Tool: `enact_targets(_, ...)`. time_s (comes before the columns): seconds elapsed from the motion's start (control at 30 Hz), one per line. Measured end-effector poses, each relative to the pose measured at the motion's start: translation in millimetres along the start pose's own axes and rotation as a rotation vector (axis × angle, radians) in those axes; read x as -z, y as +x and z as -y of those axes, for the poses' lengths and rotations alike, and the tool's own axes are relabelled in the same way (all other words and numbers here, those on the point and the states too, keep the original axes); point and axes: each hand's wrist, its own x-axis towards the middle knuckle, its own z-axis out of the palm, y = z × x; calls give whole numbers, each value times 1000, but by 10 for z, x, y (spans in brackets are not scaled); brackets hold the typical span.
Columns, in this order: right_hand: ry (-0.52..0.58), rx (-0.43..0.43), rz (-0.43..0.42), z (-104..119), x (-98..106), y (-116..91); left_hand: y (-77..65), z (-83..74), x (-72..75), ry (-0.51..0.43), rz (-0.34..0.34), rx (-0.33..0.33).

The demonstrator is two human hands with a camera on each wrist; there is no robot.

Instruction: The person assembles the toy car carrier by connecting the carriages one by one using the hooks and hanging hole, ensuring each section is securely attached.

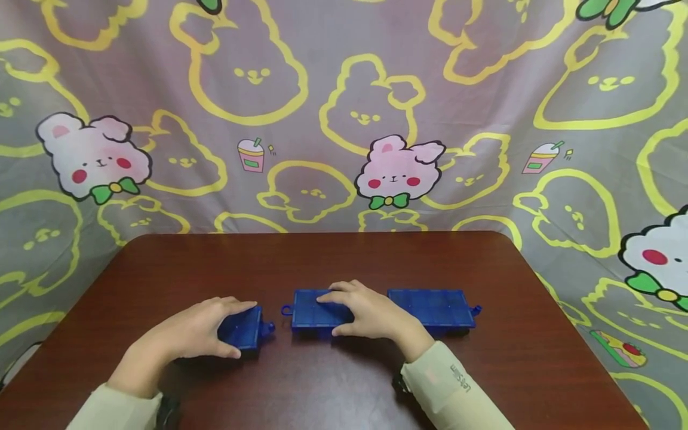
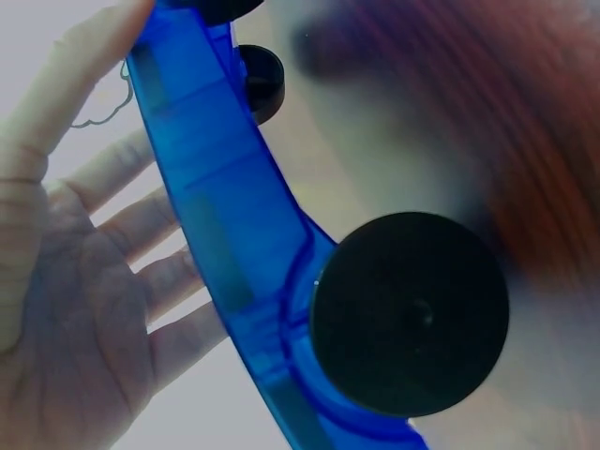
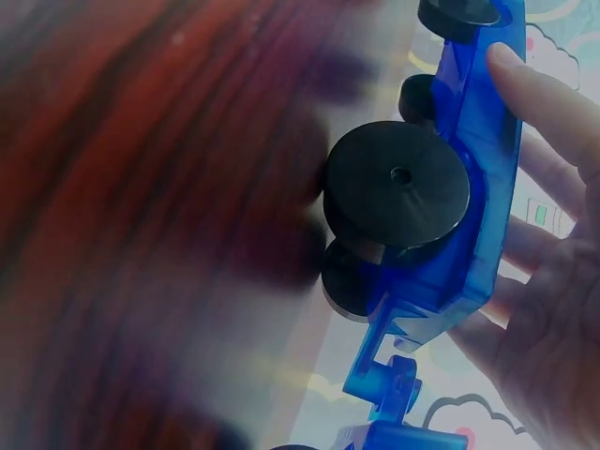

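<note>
My left hand (image 1: 196, 328) grips a translucent blue toy wagon (image 1: 244, 328) on the left side of the table, thumb along the near edge and fingers on the far edge. A small hook (image 1: 267, 328) sticks out of its right end. Black wheels (image 2: 410, 314) show under it in the left wrist view. With thumb and fingers, my right hand (image 1: 368, 310) holds a second blue wagon (image 1: 309, 307), whose left end carries a ring (image 1: 287, 310). A gap separates hook and ring. In the right wrist view, a coupling (image 3: 398, 375) joins the held wagon to another blue piece.
A third blue wagon (image 1: 430, 307) stands to the right of my right hand, with a hook (image 1: 475, 310) at its right end. All stand on a dark red-brown table (image 1: 322, 257). Behind it hangs a cartoon-printed curtain (image 1: 301, 137).
</note>
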Motion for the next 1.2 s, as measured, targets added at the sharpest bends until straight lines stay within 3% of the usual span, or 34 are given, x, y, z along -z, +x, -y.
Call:
enact_targets(0.4,34,24,-8,-33,-41,-18,105,9,-32,-13,32,1)
enact_targets(1.2,23,42,-10,-45,4,10,281,-34,10,6,-6,-7)
